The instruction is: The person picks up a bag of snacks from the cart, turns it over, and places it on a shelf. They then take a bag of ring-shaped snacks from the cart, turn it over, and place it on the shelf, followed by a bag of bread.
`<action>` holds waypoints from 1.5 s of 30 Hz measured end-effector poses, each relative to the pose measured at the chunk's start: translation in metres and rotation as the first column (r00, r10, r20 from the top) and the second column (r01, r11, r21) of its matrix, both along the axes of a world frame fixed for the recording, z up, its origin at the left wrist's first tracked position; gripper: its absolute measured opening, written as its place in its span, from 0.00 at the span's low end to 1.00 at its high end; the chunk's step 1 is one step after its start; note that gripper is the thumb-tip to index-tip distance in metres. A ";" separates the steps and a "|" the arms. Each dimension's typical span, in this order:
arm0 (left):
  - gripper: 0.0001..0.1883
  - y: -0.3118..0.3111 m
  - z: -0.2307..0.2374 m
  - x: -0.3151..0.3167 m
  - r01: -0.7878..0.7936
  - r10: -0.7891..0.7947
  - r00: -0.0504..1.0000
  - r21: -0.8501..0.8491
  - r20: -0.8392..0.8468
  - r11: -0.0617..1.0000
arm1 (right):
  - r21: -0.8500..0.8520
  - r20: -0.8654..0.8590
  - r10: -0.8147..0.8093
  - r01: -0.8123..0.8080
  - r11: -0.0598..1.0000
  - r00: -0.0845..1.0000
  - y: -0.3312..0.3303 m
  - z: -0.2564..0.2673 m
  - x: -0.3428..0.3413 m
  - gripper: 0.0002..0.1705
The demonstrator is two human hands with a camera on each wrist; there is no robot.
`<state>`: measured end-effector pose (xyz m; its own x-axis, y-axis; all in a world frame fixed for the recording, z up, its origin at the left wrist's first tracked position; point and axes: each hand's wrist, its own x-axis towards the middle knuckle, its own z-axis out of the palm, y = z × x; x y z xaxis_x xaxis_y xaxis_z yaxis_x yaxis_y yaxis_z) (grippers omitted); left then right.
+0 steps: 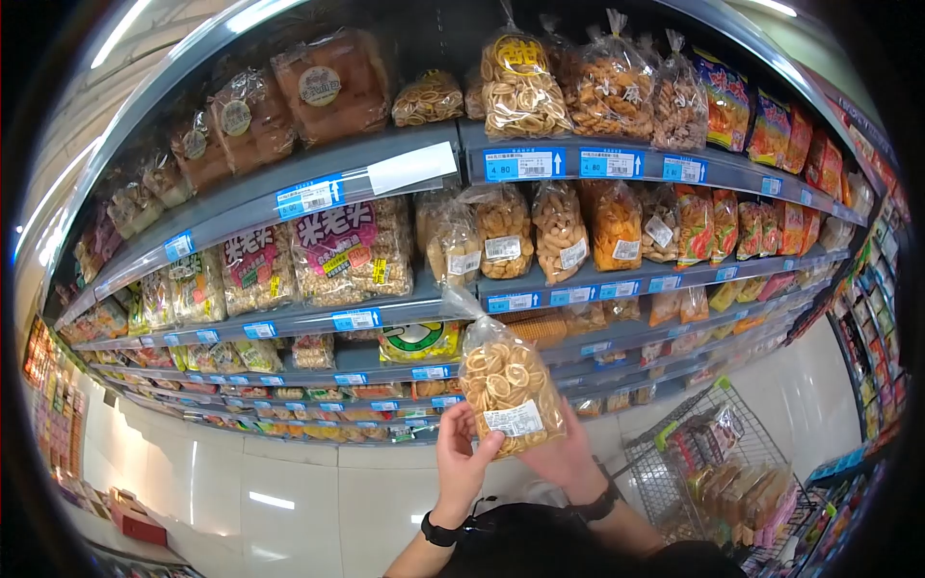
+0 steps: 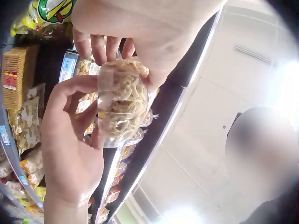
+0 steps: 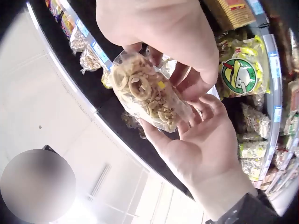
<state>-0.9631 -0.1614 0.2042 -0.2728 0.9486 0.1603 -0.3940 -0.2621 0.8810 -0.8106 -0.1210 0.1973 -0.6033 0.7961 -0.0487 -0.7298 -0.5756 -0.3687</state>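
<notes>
A clear plastic bag of ring-shaped snacks [image 1: 511,378], with a white label low on its front and a gathered top, is held up before the shelves. My left hand [image 1: 462,451] grips its lower left side, the thumb at the front beside the label. On the lower right side, my right hand [image 1: 567,455] holds the bag, its fingers partly hidden behind it. The left wrist view shows the bag's underside [image 2: 122,105] between both hands. From the right wrist, the rings and crumbs [image 3: 148,95] show through the plastic, with my left hand [image 3: 201,144] opposite.
Snack bags, including similar ring snacks [image 1: 525,91], fill the shelves behind blue price tags [image 1: 525,164]. A wire shopping cart [image 1: 665,462] containing packaged goods stands at the right. Pale floor tiles [image 1: 289,482] lie below, and another stocked shelf [image 1: 867,337] is at far right.
</notes>
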 end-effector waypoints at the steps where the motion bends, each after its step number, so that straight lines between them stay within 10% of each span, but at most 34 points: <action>1: 0.29 -0.001 -0.001 0.000 0.002 -0.002 1.000 -0.008 -0.021 1.000 | -0.023 -0.022 -0.009 0.009 1.000 1.000 -0.001 -0.005 0.001 0.36; 9: 0.29 -0.001 -0.010 -0.002 -0.012 0.013 0.995 0.010 -0.096 1.000 | -0.038 -0.050 0.036 -0.038 0.999 0.998 -0.001 -0.023 0.008 0.33; 12: 0.28 0.003 -0.014 -0.009 -0.014 0.031 0.966 0.069 -0.258 0.998 | 0.233 0.217 -0.061 0.009 0.972 0.974 -0.002 -0.015 0.004 0.35; 14: 0.27 0.002 -0.014 -0.011 -0.014 0.066 0.922 0.136 -0.382 0.991 | -0.046 -0.192 0.132 -0.143 0.989 0.972 0.005 -0.020 0.001 0.37; 18: 0.26 0.006 -0.016 -0.013 -0.091 0.116 0.932 0.090 -0.343 0.992 | 0.078 -0.205 0.198 -0.185 0.980 0.959 0.004 -0.021 0.004 0.39; 20: 0.26 0.005 -0.017 -0.017 -0.105 0.124 0.944 0.079 -0.304 0.991 | 0.308 0.159 -0.171 0.116 0.944 0.972 0.008 -0.042 0.004 0.41; 23: 0.27 0.004 -0.009 -0.021 -0.001 0.004 0.994 0.026 -0.110 1.000 | 0.591 0.273 -0.512 0.278 0.757 0.815 0.013 -0.015 -0.007 0.36; 45: 0.30 0.012 -0.010 -0.029 0.071 -0.080 0.992 -0.091 -0.100 0.993 | 0.429 0.446 -0.459 0.267 0.863 0.768 0.019 -0.010 0.004 0.27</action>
<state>-0.9923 -0.1496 0.1939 -0.1857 0.9776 0.0995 -0.3154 -0.1552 0.9362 -0.8071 -0.1019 0.1878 -0.2228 0.9743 0.0340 -0.4999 -0.0843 -0.8620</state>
